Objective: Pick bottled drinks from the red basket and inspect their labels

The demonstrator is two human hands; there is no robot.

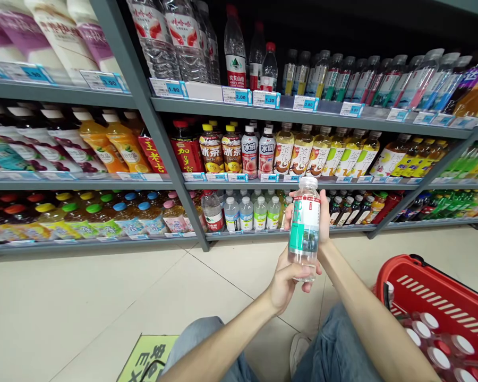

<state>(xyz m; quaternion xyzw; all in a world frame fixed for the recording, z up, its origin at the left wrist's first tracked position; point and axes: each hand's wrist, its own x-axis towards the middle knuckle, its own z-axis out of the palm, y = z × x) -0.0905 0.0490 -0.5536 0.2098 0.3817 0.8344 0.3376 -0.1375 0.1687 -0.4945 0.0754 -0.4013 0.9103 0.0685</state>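
A clear plastic drink bottle [304, 228] with a white cap and a green, white and red label is held upright in front of the shelves, label facing me. My left hand [286, 281] grips its lower end, thumb across the front near the base. Higher up, my right hand [324, 215] wraps round the bottle from behind and the right side, with fingertips showing at its left edge. Both hands are closed on it.
A red shopping basket [438, 294] with several capped bottles [438, 358] stands on the floor at my right. Drink shelves [263, 110] with price tags run across ahead. A yellow-green floor sign [143, 358] lies by my left knee.
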